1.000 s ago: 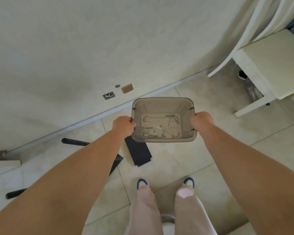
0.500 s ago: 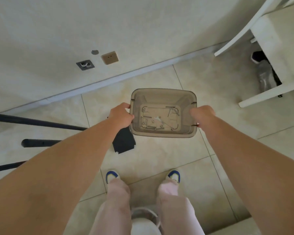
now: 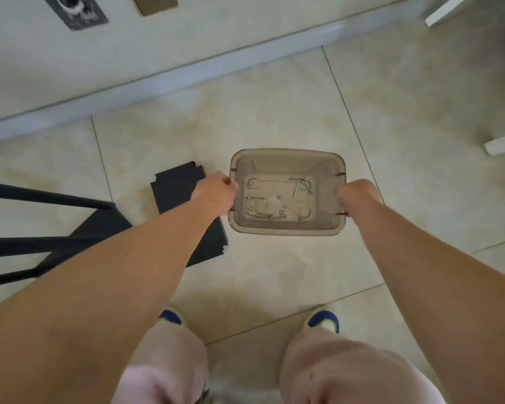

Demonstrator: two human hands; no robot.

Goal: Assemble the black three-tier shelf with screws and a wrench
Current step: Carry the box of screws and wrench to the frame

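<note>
I hold a translucent grey plastic bin [image 3: 286, 154] over the tiled floor, my left hand [image 3: 215, 195] gripping its left rim and my right hand [image 3: 357, 196] its right rim. Inside on its bottom lie several screws [image 3: 264, 214] and a bent hex wrench [image 3: 301, 185]. A black shelf board [image 3: 177, 182] lies flat on the floor just left of the bin, partly hidden by my left forearm. Further left, black shelf poles [image 3: 41, 196] and another black panel [image 3: 99, 225] rest on the floor.
A wall with a grey skirting board [image 3: 216, 68] runs across the top, with a dark socket plate [image 3: 76, 10] and a brown plate [image 3: 155, 4]. White furniture legs [image 3: 502, 142] stand at the right. My legs and blue shoes [image 3: 324, 320] are below.
The bin has come down closer to the floor, still held by both hands. The view has dropped and tilted, so the wall plates slid to the top edge and the black parts look bigger.
</note>
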